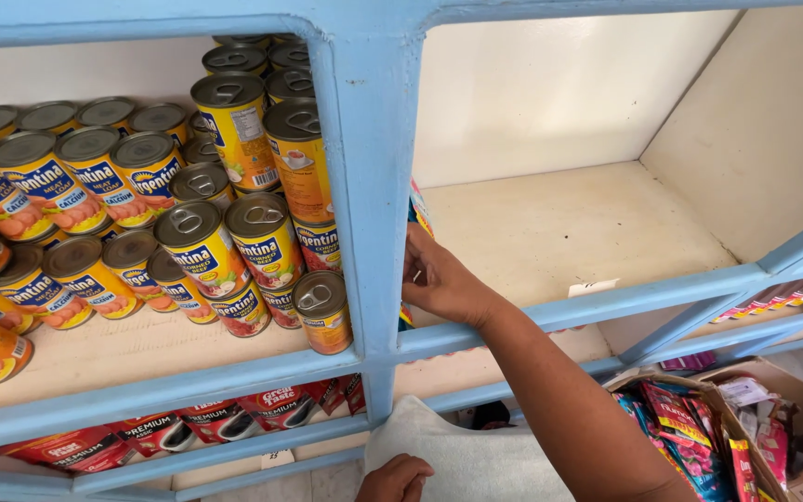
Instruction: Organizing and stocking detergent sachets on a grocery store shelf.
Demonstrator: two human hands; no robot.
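Packets, thin and colourful, stand on edge just behind the blue post on the pale shelf; likely light, floppy and slippery, best pinched across the top. Right hand touches them, fingers hidden. Left hand rests curled on a grey cloth.

Light blue wooden shelf with cream boards, yellow tin cans stacked in rows on the left compartment's board, flat colourful packets standing at the right compartment's left edge, red packets on the lower board
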